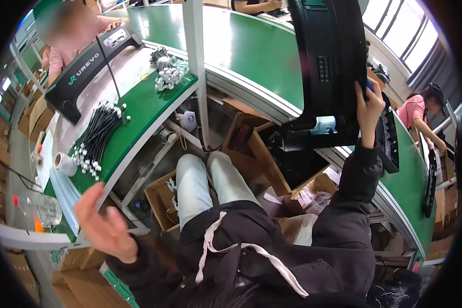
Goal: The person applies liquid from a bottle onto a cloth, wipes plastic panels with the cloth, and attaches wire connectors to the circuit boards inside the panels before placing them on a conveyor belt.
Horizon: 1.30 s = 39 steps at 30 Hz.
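Observation:
My right hand (pixel 370 109) grips the side edge of a large black plastic housing (pixel 331 61), which is held up over the conveyor on the right. Some fingers of that hand are hidden behind the part. My left hand (pixel 105 223) is raised with its fingers apart and holds nothing, near the front edge of the green bench. Beyond it lie a bundle of black cables (pixel 100 133) with white connectors and a white roll (pixel 65 164). Another black housing (pixel 90 66), marked UREVO, rests on the bench at the upper left.
A person (pixel 61 31) touches the UREVO housing; another person (pixel 421 108) works at the far right. A white post (pixel 195 51) rises beside the green conveyor (pixel 231 41). A bottle (pixel 38 208) stands at left. Cardboard boxes (pixel 269 159) sit below.

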Motion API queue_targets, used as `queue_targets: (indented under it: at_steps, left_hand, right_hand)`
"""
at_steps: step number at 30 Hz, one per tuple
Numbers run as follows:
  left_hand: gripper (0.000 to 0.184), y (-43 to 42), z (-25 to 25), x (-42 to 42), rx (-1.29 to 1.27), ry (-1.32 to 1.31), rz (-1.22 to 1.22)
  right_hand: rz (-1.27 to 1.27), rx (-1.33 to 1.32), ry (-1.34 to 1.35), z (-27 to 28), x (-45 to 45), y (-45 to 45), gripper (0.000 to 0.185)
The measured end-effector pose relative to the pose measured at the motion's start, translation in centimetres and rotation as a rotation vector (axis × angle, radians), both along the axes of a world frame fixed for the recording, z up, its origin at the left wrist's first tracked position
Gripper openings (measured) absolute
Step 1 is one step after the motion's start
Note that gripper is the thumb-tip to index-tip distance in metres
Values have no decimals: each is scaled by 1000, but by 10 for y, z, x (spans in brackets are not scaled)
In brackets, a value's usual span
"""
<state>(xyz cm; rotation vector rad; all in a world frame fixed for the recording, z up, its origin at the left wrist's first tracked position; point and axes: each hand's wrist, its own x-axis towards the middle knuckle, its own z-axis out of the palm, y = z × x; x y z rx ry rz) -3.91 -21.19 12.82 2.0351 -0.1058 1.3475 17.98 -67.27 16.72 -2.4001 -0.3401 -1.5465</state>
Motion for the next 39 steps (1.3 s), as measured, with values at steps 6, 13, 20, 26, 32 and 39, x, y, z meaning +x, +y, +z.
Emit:
queue_targets:
  at_steps: [6,13,20,26,32,39]
  left_hand:
    - [48,-50,-8,-24,-398,184,-659]
    - [81,-29,-57,-56,-923,524,-606]
    - [87,22,-134,-105,-1766,649,-668]
    - [54,49,-154,-162,-628,989,435]
    - [71,40,-176,-102,-589,694,-138]
    - [42,34,-201,-86,-418,586,48]
  right_hand:
    - [281,-282,-68,-20,-64,68,15]
    - [914,-568,233,-94,-68,138,30]
    - [1004,-817,227,-196,-51,165,50]
    - [1066,-740,354,-223,-58,151,45]
    - [995,-528,941,-190,-69,158,65]
    - [1022,739,1411,-145,-82,133,73]
